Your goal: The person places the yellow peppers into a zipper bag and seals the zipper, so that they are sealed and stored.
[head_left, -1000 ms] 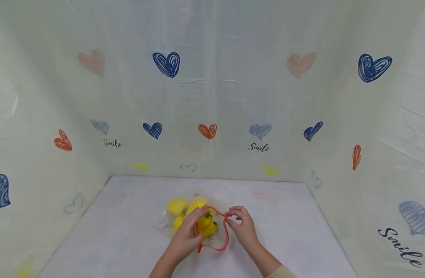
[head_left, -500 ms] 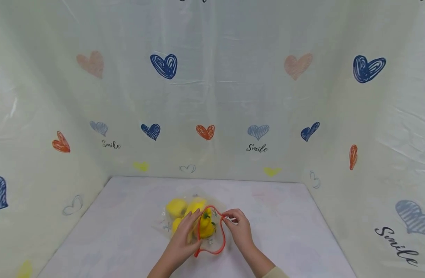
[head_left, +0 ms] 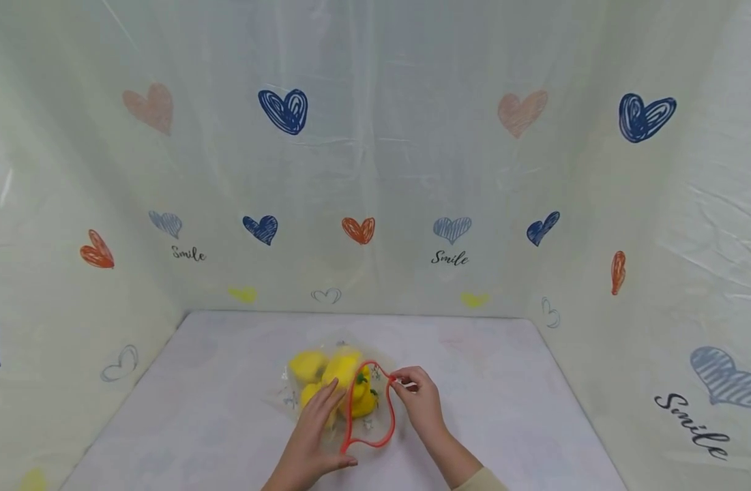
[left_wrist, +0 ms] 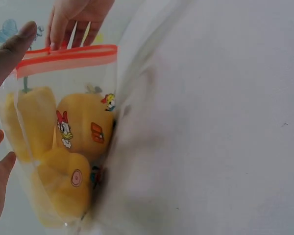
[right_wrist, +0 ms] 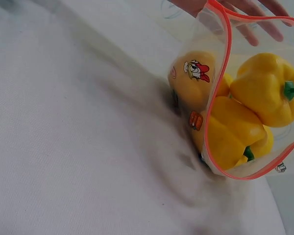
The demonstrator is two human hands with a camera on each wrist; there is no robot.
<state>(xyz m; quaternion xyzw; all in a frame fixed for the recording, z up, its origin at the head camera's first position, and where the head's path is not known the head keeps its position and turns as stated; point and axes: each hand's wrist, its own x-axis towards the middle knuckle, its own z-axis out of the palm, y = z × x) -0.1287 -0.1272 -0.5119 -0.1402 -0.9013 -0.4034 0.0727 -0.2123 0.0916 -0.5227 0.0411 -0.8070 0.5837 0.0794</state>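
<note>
A clear zip bag [head_left: 369, 426] with a red zip rim and cartoon prints lies on the table, its mouth spread open toward me. Several yellow bell peppers [right_wrist: 264, 88] with green stems are inside it. My right hand [head_left: 421, 402] pinches the right side of the red rim between thumb and fingertips. Along the bag's left side rests my left hand [head_left: 307, 436], fingers straight and thumb spread away from the rim. In the left wrist view, the left thumb [left_wrist: 12, 54] is close to the rim's end, and the right hand [left_wrist: 81, 19] is at the rim's far side.
The bag is on a white-covered table [head_left: 228, 382] near its middle. Pale curtain walls [head_left: 375, 170] printed with hearts and the word "Smile" enclose the table at the back and both sides.
My left hand has slid toward me and left, its thumb moving off the red rim. The right hand still pinches the rim, a little farther left. The head view has shifted slightly.
</note>
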